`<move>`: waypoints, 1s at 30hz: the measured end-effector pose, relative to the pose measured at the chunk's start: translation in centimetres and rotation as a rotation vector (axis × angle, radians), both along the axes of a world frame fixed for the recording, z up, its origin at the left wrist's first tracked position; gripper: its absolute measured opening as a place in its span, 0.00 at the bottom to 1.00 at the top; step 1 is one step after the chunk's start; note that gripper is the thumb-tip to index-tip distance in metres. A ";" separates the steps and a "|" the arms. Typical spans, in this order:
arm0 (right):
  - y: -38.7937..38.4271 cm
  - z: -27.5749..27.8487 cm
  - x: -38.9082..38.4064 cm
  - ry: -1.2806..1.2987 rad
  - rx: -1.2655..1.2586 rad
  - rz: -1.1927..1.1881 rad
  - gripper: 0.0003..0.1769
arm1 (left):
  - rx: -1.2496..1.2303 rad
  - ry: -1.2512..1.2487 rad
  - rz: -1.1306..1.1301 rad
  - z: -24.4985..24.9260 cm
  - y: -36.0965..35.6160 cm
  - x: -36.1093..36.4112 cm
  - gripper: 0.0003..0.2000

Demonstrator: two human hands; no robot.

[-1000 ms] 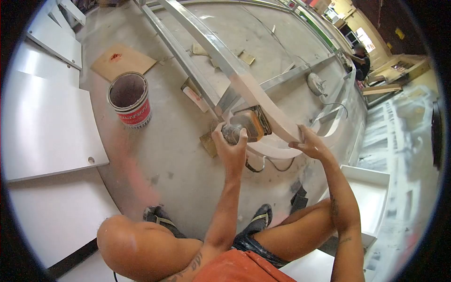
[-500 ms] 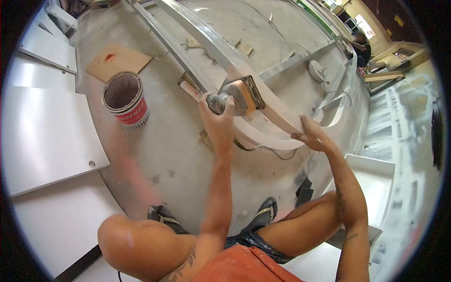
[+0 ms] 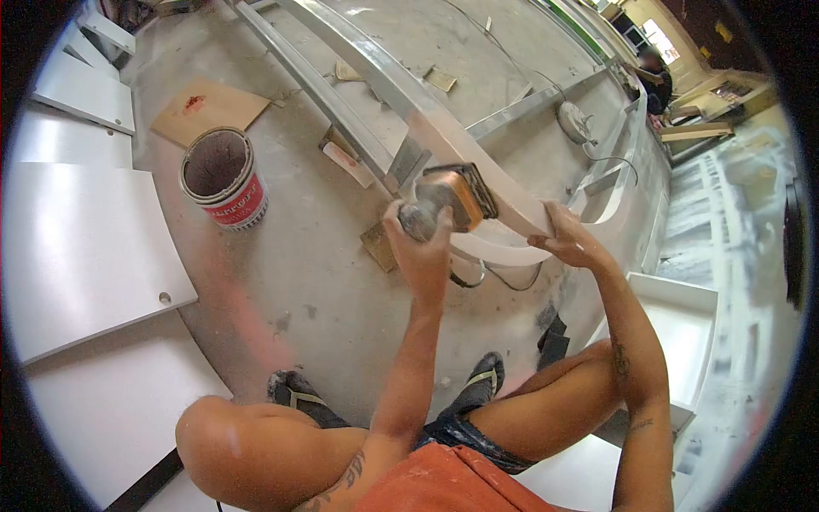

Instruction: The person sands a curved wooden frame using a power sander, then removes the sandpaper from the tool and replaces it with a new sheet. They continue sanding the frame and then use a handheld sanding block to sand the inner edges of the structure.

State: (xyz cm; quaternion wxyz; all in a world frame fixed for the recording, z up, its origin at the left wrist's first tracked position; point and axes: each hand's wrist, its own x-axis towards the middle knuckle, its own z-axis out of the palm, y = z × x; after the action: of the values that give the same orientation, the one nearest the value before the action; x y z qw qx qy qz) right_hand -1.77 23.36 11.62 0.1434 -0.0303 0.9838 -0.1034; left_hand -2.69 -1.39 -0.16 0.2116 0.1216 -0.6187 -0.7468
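My left hand [image 3: 424,252] is wrapped around the grey rounded body of an orange-and-grey power sander [image 3: 452,200]. The sander's dark pad lies against the side of a pale curved frame [image 3: 505,189], close to the bend. Farther right, my right hand [image 3: 566,239] grips that frame's edge, thumb on the near side and fingers over the top. The frame runs away toward the top left, grey and shiny at its far part and whitish near me. A cord hangs below the sander.
To the left stands an open paint can [image 3: 226,181] with a red label, by a brown board [image 3: 205,111]. White panels [image 3: 94,247] lie at far left. A white tray [image 3: 674,316] is at right. A person [image 3: 655,85] sits at the far right back.
My left hand and the sander have moved right and nearer to me along the frame. My right hand keeps its hold in about the same spot.
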 end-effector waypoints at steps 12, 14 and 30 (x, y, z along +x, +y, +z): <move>-0.7 1.3 -0.5 -0.154 -0.004 -0.061 0.42 | -0.101 0.042 -0.002 -0.2 -0.1 0.1 0.30; -0.5 1.2 -0.6 -0.147 -0.005 -0.069 0.42 | -0.070 0.053 -0.046 1.1 -1.9 -2.0 0.28; 1.5 2.6 -1.2 -0.304 -0.310 -0.093 0.48 | -0.217 0.220 0.031 -2.0 3.1 3.6 0.27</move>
State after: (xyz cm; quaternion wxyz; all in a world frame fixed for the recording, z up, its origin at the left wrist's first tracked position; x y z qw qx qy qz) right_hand -2.99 24.88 14.18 0.2787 0.0095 0.9235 -0.2635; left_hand 0.96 1.70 -2.18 0.3014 0.0250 -0.6668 -0.6811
